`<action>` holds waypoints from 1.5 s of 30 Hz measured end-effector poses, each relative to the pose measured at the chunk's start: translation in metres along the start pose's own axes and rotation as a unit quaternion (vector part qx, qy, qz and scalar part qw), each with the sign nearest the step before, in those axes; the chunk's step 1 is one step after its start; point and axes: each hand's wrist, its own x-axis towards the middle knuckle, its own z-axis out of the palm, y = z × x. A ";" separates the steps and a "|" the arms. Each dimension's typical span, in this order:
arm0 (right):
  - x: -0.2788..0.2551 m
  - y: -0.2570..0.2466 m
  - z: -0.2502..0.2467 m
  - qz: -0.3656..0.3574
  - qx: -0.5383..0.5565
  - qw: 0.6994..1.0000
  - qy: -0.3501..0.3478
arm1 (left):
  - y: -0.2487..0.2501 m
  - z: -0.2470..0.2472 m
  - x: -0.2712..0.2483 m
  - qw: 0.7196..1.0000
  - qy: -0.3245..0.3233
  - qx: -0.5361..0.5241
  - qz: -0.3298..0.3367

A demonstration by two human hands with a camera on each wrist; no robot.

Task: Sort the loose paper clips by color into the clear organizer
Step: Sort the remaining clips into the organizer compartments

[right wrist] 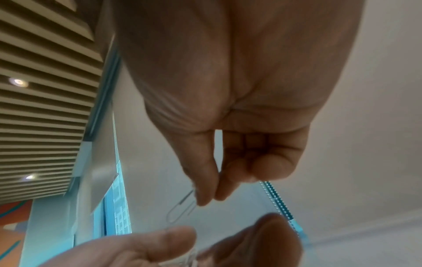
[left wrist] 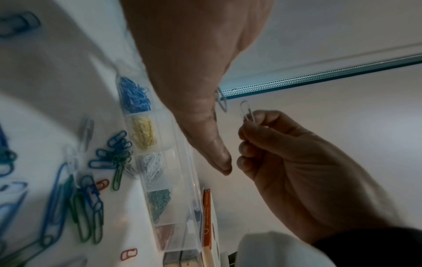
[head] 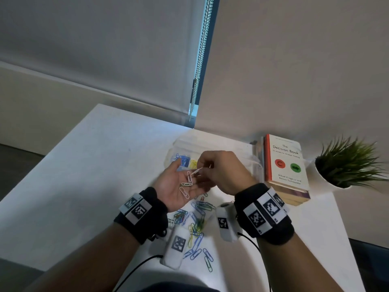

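Note:
My left hand (head: 179, 183) is held palm up above the table, its fingers relaxed, with a few white paper clips (head: 186, 185) lying on it. Just to its right, my right hand (head: 203, 168) pinches one white paper clip (head: 197, 170) between thumb and fingertips; the same white clip (left wrist: 247, 112) (right wrist: 182, 207) shows in both wrist views. Behind the hands lies the clear organizer (head: 221, 145) (left wrist: 185, 180), with compartments of blue clips (left wrist: 134, 97), yellow clips (left wrist: 144, 134), white clips (left wrist: 152, 168), green clips (left wrist: 160, 202) and red clips (left wrist: 165, 234). Loose mixed clips (head: 197, 221) lie under my wrists.
A stack of books (head: 284, 165) stands right of the organizer, with a potted plant (head: 347, 163) beyond it. A blind chain (head: 200, 60) hangs at the wall behind. The white table (head: 94, 165) stretches bare to the left; its front edge is near my arms.

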 end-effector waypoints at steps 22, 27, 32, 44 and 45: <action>-0.002 -0.002 0.005 -0.006 -0.067 0.997 -0.048 | 0.000 0.005 0.001 1.000 0.007 0.001 -0.013; -0.008 -0.009 0.009 -0.020 -0.074 0.992 -0.100 | -0.001 0.005 0.003 1.000 0.020 0.002 -0.008; -0.006 -0.012 0.018 -0.036 -0.112 0.989 -0.094 | -0.001 -0.001 0.009 0.999 0.031 0.020 -0.016; -0.009 -0.004 0.020 -0.033 -0.112 0.990 -0.076 | -0.005 0.003 0.011 0.999 0.016 0.037 -0.022; -0.009 -0.003 0.019 -0.023 -0.101 0.992 -0.073 | -0.005 0.002 0.012 0.999 0.020 0.029 -0.022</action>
